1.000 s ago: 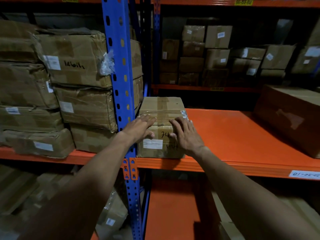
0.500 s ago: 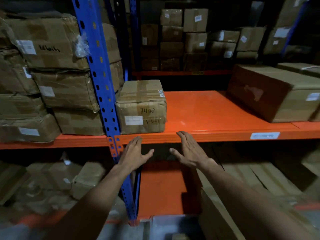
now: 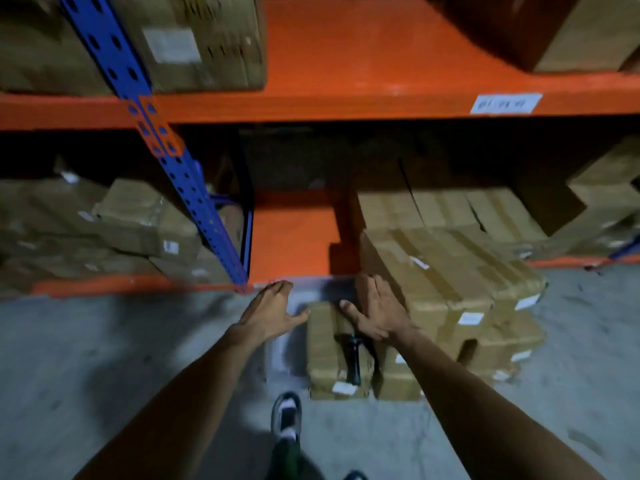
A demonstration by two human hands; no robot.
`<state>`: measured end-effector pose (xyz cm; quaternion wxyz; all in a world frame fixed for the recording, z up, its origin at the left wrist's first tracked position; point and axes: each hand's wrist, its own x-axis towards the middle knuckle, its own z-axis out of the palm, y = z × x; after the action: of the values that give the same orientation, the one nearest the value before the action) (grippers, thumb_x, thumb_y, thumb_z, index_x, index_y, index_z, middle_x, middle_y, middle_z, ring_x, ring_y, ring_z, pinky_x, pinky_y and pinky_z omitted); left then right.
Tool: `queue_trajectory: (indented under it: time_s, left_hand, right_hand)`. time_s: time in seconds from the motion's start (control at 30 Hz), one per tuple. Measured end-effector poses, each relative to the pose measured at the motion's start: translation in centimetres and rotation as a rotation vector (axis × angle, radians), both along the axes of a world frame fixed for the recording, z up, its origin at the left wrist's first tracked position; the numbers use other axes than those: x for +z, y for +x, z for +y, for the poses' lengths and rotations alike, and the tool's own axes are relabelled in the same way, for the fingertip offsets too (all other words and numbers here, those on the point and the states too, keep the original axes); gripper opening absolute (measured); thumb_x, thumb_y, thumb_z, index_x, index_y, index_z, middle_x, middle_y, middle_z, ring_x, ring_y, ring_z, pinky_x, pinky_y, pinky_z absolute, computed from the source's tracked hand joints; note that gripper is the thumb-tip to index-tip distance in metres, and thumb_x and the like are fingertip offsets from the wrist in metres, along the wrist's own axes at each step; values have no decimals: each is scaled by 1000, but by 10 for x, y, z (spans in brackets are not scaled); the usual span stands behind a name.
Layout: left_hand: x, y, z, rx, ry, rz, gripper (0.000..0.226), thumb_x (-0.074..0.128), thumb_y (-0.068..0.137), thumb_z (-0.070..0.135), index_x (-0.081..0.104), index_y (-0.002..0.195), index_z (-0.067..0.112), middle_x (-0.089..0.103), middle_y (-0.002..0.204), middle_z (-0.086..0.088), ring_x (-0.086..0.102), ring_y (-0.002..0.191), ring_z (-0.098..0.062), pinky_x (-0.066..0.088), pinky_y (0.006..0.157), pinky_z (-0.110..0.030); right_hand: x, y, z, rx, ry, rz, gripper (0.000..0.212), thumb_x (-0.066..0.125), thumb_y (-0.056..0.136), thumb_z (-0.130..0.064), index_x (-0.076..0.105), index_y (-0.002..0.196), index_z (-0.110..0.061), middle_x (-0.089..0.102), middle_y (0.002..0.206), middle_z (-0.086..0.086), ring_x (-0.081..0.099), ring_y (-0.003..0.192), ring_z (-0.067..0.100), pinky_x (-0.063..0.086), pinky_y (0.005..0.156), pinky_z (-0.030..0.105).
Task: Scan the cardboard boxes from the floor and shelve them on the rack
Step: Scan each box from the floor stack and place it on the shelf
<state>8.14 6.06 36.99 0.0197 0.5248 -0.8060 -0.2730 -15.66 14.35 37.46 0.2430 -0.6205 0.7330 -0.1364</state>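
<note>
Several taped cardboard boxes stand on the grey floor below the rack. The nearest small box has a black handheld scanner lying on its top. My left hand hovers open just left of that box, its fingers spread. Over the box's far right corner my right hand is also open and holds nothing. A bigger stack of boxes sits right of it. Up on the orange shelf, beside the blue upright, stands the shelved box.
A large box fills the shelf's right end. The low shelf holds more boxes at left and right, with a bare orange patch between them. My shoe stands on the concrete near the small box.
My hands left the shelved box and dropped from the shelf edge down to the floor boxes. The view tilted down, bringing the floor, scanner and my shoe into sight.
</note>
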Motion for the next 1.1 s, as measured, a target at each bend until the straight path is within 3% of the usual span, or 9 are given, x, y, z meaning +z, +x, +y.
queue_trajectory:
  time_s: [0.17,0.27,0.37,0.53,0.6,0.67,0.8,0.97,1.1]
  left_hand:
    - [-91,-12,50,-26,169,-30,69,67,82,58,55,129,10,63,126,-10,60,115,-29,43,84,-26]
    - [-150,-20,62,-33,216,-38,71,67,80,59,56,130,11,63,129,-9,59,117,-28,46,92,-29]
    - [-218,-29,64,-41,252,-45,68,65,78,62,57,129,16,63,126,-6,61,114,-27,48,88,-29]
    - [-327,-48,56,-175,216,29,36,58,79,53,53,108,31,70,103,-5,69,91,-24,49,66,-20]
    - [-371,-52,52,-268,193,-25,47,59,91,46,49,133,27,60,134,-13,58,122,-28,50,98,-34]
    - [-413,-53,51,-327,266,-164,71,53,98,47,30,154,10,29,160,-16,26,149,-29,20,122,-41]
    - [-462,-55,61,-395,220,-70,69,53,100,43,28,155,10,22,164,-11,12,153,-27,15,122,-47]
    - [-483,-48,69,-350,211,66,65,56,101,24,25,156,9,12,166,-11,2,155,-30,15,124,-45]
    - [-472,-48,63,-432,69,127,43,54,101,16,52,141,1,32,158,-22,20,149,-44,22,120,-59]
  right_hand:
    - [-93,-4,59,-24,177,-45,71,63,100,-46,45,147,4,50,134,23,47,127,40,36,113,46]
    - [-148,-10,73,-71,231,-77,63,71,97,-36,52,141,6,54,124,24,52,120,43,40,108,50]
    - [-209,-18,70,-129,265,-105,67,71,98,-32,46,148,4,52,132,23,50,126,42,38,110,44]
    - [-312,-26,46,-217,302,-143,70,63,102,-39,36,154,-1,44,142,21,43,133,38,32,113,40]
    - [-350,-25,35,-242,333,-155,75,60,103,-45,30,157,-3,39,146,20,39,135,37,34,115,43]
    - [-383,-21,24,-281,347,-154,82,60,101,-49,23,160,-5,35,148,21,36,137,38,34,117,47]
    - [-432,-11,11,-446,330,-186,93,68,96,-51,15,163,-15,35,153,22,41,139,43,38,115,49]
    - [-454,-18,11,-549,337,-301,80,68,99,-34,21,162,-26,52,147,19,55,133,40,47,112,53]
    - [-438,-25,23,-575,240,-384,68,64,99,-34,31,158,-31,64,128,6,60,124,31,48,107,41]
